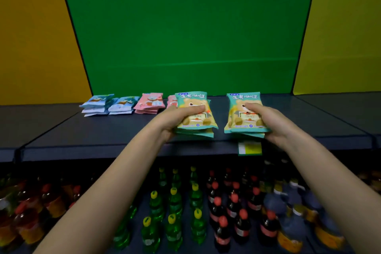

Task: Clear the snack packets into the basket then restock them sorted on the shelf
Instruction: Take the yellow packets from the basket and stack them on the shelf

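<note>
Now both hands grip snack packets at the dark shelf (103, 130). Left hand (179, 118) curls round one green stack (191, 99); right hand (268, 121) round a second green stack (240, 117), just right of it. Blue packets (97, 103) and pink packets (149, 103) lie far left on it. Bottles (173, 202) stand below.

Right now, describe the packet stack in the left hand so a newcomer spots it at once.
On the dark shelf below the green panel, stacks run blue, pink, then teal. The teal bear-print stack gripped by the left hand is the one next to the pink packets; its twin sits farther right.
</note>
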Tool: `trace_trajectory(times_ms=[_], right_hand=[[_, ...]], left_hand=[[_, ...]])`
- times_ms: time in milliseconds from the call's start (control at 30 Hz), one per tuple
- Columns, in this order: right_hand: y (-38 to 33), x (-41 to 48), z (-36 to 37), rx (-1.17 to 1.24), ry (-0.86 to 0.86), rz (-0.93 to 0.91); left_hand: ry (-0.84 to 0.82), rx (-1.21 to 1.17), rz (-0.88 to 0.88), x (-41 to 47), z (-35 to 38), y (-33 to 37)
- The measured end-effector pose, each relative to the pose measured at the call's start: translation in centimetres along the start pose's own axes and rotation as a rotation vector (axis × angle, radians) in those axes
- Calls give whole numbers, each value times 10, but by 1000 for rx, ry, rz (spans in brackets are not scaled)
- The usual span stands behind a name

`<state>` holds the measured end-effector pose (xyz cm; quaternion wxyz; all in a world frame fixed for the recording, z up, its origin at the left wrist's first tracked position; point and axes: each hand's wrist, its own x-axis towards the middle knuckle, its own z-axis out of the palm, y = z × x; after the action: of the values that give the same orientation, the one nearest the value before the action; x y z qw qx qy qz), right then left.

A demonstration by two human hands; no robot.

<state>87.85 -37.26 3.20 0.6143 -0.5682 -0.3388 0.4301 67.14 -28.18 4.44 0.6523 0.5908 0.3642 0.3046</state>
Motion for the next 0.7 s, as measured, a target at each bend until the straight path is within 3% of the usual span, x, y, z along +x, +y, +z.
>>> trace_trajectory(times_ms=[433,700], right_hand=[[-27,175,-16,-89,45,55],[-9,230,-12,-453,66,82]], left_hand=[[88,174,-56,189,16,32],[172,344,-121,233,20,22]])
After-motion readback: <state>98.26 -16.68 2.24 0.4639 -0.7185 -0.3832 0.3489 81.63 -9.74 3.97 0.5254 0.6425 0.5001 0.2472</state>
